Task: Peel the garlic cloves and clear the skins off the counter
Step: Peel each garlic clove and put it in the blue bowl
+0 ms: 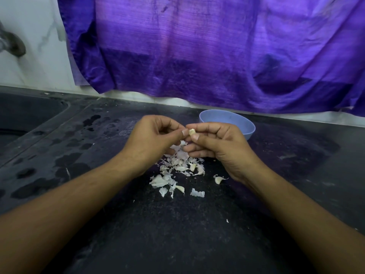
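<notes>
Clove (192, 132) between both hands (156, 135) (217, 144)

Purple cloth (217, 46) over white marbled wall (29, 46), dark sink (25, 115) at left

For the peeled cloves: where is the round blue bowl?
Head view, right of centre: round blue bowl on the black counter, behind the right hand, near the purple cloth.

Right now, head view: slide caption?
Both hands pinch a pale garlic clove over white papery skins on the black counter, round blue bowl behind.
</notes>
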Tool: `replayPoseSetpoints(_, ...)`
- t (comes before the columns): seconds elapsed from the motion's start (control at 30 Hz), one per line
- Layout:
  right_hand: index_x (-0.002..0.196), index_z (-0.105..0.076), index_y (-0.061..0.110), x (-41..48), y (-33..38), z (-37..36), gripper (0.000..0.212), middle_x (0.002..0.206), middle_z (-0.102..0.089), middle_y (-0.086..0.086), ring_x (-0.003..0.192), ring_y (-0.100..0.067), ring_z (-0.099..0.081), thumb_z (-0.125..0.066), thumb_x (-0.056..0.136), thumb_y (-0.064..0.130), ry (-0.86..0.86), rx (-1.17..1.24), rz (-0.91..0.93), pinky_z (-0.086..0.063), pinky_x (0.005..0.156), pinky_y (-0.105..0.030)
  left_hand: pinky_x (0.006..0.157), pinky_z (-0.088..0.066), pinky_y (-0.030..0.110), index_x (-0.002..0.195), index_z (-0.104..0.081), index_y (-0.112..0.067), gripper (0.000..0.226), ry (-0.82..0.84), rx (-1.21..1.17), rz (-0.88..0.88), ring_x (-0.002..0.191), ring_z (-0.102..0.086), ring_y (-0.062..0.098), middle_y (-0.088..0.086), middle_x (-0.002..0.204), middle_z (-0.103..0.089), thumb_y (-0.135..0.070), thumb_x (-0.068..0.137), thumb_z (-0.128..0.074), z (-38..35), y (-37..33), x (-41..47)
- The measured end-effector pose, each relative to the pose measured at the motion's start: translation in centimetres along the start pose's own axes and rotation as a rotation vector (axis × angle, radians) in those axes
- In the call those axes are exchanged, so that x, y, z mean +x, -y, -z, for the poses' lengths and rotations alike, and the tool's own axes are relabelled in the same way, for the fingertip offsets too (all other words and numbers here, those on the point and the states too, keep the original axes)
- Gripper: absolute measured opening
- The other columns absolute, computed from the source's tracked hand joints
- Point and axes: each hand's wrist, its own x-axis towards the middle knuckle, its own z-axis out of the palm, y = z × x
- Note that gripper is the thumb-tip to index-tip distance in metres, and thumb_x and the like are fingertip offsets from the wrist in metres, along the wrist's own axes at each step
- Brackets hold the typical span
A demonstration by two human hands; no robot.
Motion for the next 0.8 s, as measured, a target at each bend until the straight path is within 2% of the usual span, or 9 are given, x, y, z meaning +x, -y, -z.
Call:
replayPoseSetpoints(0.07,0.118,-0.067,-0.002,0.0,0.0,-0.1,0.021,0.096,-0.077,-0.02,0.079,-0.023,-0.077,-0.063,0.097,0.0,0.002,-0.055,0.023,-0.064,0.073,-0.031,0.075,-0.065,0.05,0.089,-0.08,-0.018,0.007,-0.001,0.035,-0.013,0.086,-0.075,0.033,0.008,0.085,-0.078,-0.025,0.09,-0.078,0.0,0.1,0.0)
replayPoseSetpoints(0.13,0.118,-0.064,-0.005,0.0,-0.1,-0.2,0.02,0.097,-0.076,-0.022,0.08,-0.025,-0.076,-0.062,0.099,0.001,0.004,-0.106,0.043,-0.064,0.074,-0.033,0.076,-0.064,0.054,0.09,-0.08,-0.02,0.005,0.005,0.059,-0.023,0.089,-0.074,0.034,0.007,0.085,-0.078,-0.025,0.091,-0.078,0.0,0.1,-0.1)
replayPoseSetpoints(0.37,0.106,-0.074,0.001,0.1,-0.1,-0.2,0.014,0.088,-0.078,-0.017,0.081,-0.028,-0.078,-0.074,0.091,0.002,-0.077,-0.27,0.131,-0.062,0.08,-0.042,0.072,-0.065,0.046,0.087,-0.081,-0.023,0.007,-0.019,0.17,-0.046,0.069,-0.07,0.01,-0.002,0.076,-0.076,-0.03,0.089,-0.08,0.1,-0.2,-0.1)
replayPoseSetpoints(0.43,0.102,-0.074,0.002,0.0,-0.1,-0.1,0.012,0.086,-0.078,-0.015,0.08,-0.03,-0.078,-0.076,0.09,0.003,-0.093,-0.297,0.148,-0.064,0.081,-0.044,0.067,-0.063,0.036,0.086,-0.081,-0.025,0.007,-0.032,0.254,-0.088,0.065,-0.069,0.003,-0.01,0.073,-0.076,-0.031,0.089,-0.079,0.2,-0.3,-0.2)
replayPoseSetpoints(0.53,0.097,-0.077,0.007,0.0,-0.1,-0.1,0.006,0.085,-0.079,-0.009,0.079,-0.023,-0.078,-0.075,0.092,0.006,-0.102,-0.414,0.193,-0.064,0.081,-0.046,0.055,-0.044,0.011,0.085,-0.08,-0.027,0.008,-0.031,0.421,-0.165,0.057,-0.064,-0.005,-0.017,0.065,-0.071,-0.032,0.09,-0.077,0.1,-0.6,-0.5)
replayPoseSetpoints(0.57,0.097,-0.078,0.008,0.0,-0.2,-0.1,0.006,0.083,-0.079,-0.007,0.078,-0.022,-0.078,-0.075,0.092,0.007,-0.106,-0.458,0.205,-0.064,0.081,-0.048,0.054,-0.041,0.009,0.084,-0.08,-0.028,0.009,-0.022,0.473,-0.181,0.057,-0.063,-0.005,-0.018,0.063,-0.07,-0.032,0.091,-0.076,0.1,-0.6,-0.6)
replayPoseSetpoints(0.7,0.093,-0.081,0.017,0.0,-0.7,-0.2,0.008,0.074,-0.076,-0.005,0.072,-0.031,-0.075,-0.076,0.09,0.012,-0.116,-0.601,0.25,-0.06,0.069,-0.056,0.055,-0.04,0.013,0.08,-0.08,-0.028,0.01,-0.033,0.591,-0.178,0.059,-0.065,-0.001,-0.015,0.062,-0.07,-0.031,0.088,-0.074,0.1,-0.7,-0.8)
replayPoseSetpoints(0.8,0.094,-0.081,0.019,0.0,-0.9,-0.3,0.007,0.076,-0.077,-0.006,0.072,-0.031,-0.076,-0.076,0.09,0.015,-0.102,-0.596,0.254,-0.06,0.069,-0.058,0.055,-0.043,0.018,0.073,-0.079,-0.026,0.011,-0.067,0.588,-0.142,0.058,-0.065,0.002,-0.014,0.06,-0.07,-0.03,0.082,-0.075,0.0,-1.0,-0.9)
